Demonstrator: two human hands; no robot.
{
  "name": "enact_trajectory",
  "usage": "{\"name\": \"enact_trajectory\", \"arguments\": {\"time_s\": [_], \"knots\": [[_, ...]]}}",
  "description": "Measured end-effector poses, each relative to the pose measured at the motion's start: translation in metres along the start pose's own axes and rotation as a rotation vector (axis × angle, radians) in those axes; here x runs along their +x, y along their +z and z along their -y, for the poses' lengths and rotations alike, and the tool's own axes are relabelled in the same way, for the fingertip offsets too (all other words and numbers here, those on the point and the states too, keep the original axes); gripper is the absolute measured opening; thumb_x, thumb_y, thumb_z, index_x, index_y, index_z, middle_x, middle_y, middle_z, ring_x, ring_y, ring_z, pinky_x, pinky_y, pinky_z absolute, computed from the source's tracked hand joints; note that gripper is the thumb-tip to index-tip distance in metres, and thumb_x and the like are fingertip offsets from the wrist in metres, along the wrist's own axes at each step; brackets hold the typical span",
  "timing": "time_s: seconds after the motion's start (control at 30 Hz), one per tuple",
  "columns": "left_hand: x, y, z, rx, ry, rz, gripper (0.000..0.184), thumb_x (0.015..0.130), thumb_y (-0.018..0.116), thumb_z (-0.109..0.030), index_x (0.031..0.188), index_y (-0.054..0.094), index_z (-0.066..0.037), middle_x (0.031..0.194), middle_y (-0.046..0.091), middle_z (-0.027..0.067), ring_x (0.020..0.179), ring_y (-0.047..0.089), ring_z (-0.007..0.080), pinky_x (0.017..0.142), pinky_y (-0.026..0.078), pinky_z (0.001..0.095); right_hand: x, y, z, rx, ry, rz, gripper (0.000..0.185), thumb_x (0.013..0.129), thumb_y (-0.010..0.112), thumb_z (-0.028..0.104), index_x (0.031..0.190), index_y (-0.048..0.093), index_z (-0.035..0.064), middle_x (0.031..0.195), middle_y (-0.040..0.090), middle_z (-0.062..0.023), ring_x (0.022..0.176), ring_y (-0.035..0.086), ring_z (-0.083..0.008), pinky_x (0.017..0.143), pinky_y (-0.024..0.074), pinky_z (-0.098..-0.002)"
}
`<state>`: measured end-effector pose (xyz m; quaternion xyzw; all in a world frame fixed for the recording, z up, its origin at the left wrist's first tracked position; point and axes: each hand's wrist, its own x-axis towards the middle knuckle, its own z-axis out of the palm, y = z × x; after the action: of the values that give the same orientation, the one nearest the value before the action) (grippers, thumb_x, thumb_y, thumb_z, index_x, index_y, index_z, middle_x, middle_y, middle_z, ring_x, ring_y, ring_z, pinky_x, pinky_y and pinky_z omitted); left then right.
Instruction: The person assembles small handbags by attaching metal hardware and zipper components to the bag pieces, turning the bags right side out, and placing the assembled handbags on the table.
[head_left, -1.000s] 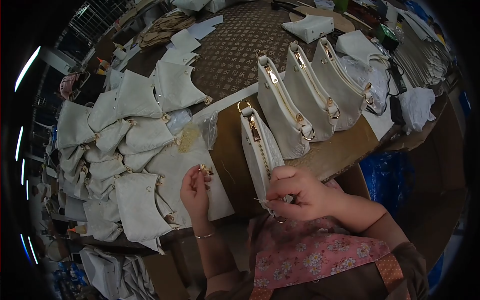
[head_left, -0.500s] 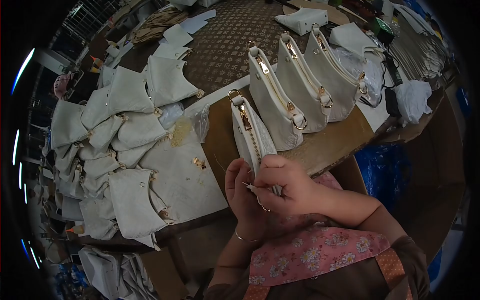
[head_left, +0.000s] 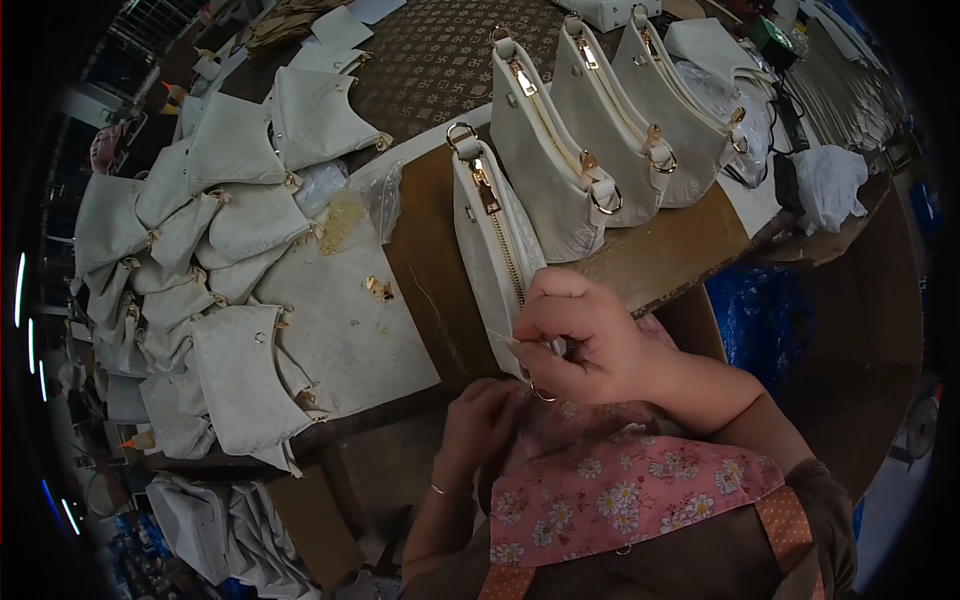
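Note:
A white handbag (head_left: pixel 494 235) with a gold zipper stands upright in front of me, its metal ring at the far end. My right hand (head_left: pixel 580 335) is closed in a pinch over the bag's near end. A thin pale bit shows at its fingertips, too small to name. My left hand (head_left: pixel 478 420) is lower, beside the bag's near end and against the pink flowered apron (head_left: pixel 620 490). Its fingers are bent and partly in shadow, so its grip is unclear. A gold ring (head_left: pixel 542 393) hangs just below my right hand.
Three more white handbags (head_left: pixel 545 165) stand in a row behind on brown cardboard (head_left: pixel 660 265). Many white bag pieces (head_left: pixel 235 140) are heaped at the left. Small gold fittings (head_left: pixel 380 289) and a clear plastic bag (head_left: pixel 380 205) lie between. A large carton (head_left: pixel 850 330) is at the right.
My left hand has dropped away from the pinched fingertips, down toward the apron. My right hand keeps its pinch at the bag's near end. The view has tilted slightly downward.

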<state>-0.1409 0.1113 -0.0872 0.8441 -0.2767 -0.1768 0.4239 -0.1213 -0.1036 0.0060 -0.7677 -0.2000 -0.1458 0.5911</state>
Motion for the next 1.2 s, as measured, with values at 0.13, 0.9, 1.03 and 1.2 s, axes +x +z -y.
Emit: {"name": "enact_trajectory", "arguments": {"time_s": [0.13,0.9,1.03,1.2], "knots": [[0.009,0.024,0.016,0.207,0.093,0.054,0.014,0.084,0.057,-0.016,0.095,0.065,-0.013,0.091,0.063,0.0103,0.073,0.064,0.0292,0.058,0.051,0.0368,0.000,-0.001,0.003,-0.015,0.011,-0.003,0.005,0.074,0.063,0.003,0.077,0.059,0.0012,0.071,0.051,-0.0075,0.064,0.050,-0.0194,0.055,0.0399,-0.0300],[0.007,0.006,-0.013,-0.016,-0.042,0.191,0.022,0.084,0.058,-0.008,0.105,0.062,-0.006,0.100,0.062,0.0134,0.089,0.061,0.0243,0.076,0.048,0.0320,-0.004,-0.006,0.008,0.035,0.153,0.032,0.006,0.076,0.062,0.002,0.073,0.057,0.0020,0.069,0.045,-0.0040,0.061,0.045,-0.0138,0.056,0.0362,-0.0255],[0.010,-0.041,-0.053,-0.406,0.061,-0.130,0.016,0.082,0.057,0.001,0.098,0.061,-0.001,0.096,0.062,0.0098,0.085,0.059,0.0181,0.074,0.047,0.0296,0.003,-0.009,0.009,-0.014,0.094,0.088,0.006,0.076,0.062,0.004,0.072,0.057,0.0023,0.068,0.046,-0.0044,0.062,0.046,-0.0153,0.056,0.0365,-0.0266],[0.022,-0.056,-0.095,-0.445,0.283,-0.500,0.010,0.082,0.055,0.004,0.091,0.057,0.001,0.096,0.061,0.0114,0.091,0.057,0.0203,0.078,0.047,0.0293,0.003,-0.009,0.010,0.019,0.117,0.105,0.006,0.074,0.063,0.006,0.072,0.058,0.0024,0.069,0.050,-0.0063,0.065,0.049,-0.0186,0.057,0.0387,-0.0289]]}}
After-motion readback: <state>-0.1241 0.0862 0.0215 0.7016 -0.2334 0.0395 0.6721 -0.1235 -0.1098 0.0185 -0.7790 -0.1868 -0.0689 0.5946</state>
